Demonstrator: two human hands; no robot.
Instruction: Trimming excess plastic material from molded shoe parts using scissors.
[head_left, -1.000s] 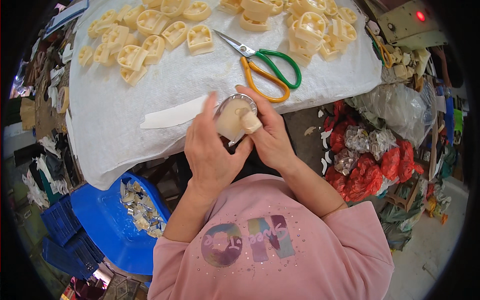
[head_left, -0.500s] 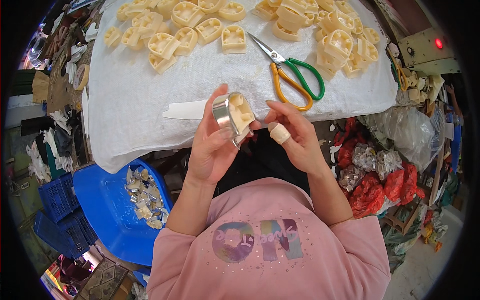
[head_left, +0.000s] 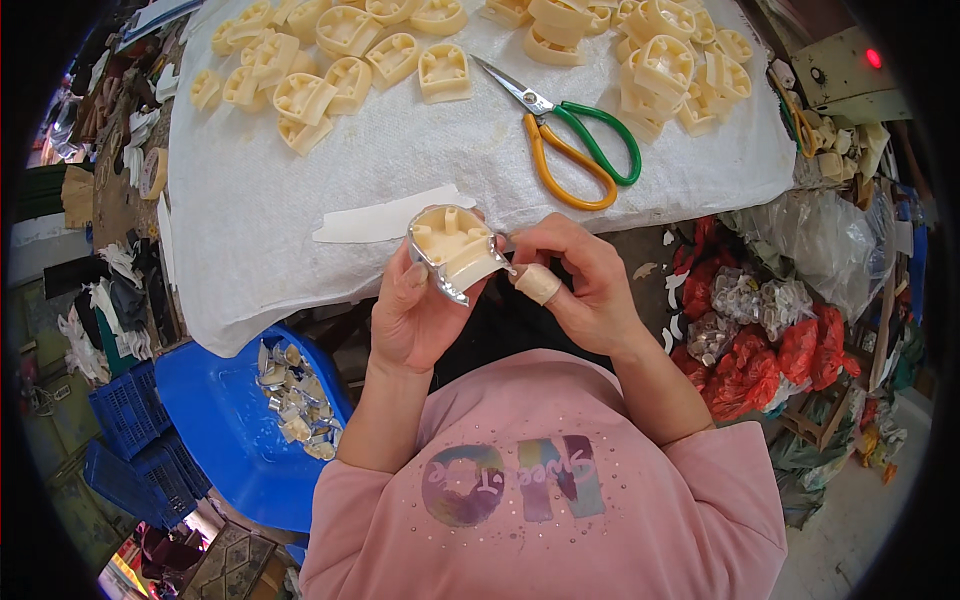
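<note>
My left hand (head_left: pixel 408 318) is closed around a cream plastic heel block (head_left: pixel 455 240), D-shaped and hollow with small posts inside. A shiny silver strip (head_left: pixel 427 265) wraps its outer wall, and one end of the strip sticks out past the block's lower corner. On the block's right side, my right hand (head_left: pixel 585 290) pinches the other end of the silver strip between thumb and forefinger. Tan tape (head_left: pixel 538 284) is wound round the right thumb. Just beyond the hands lies a flat white strip (head_left: pixel 385 213) on the white cloth.
Scissors (head_left: pixel 570 150) with one green and one orange handle lie on the white woven cloth (head_left: pixel 260 200). Behind them are several loose cream blocks (head_left: pixel 345 32). A blue tub (head_left: pixel 215 430) of silver-covered pieces stands at left; red plastic bags (head_left: pixel 745 380) lie at right.
The block has turned so its hollow side faces up toward me. My right hand has moved in from the side to grip the silver strip's end.
</note>
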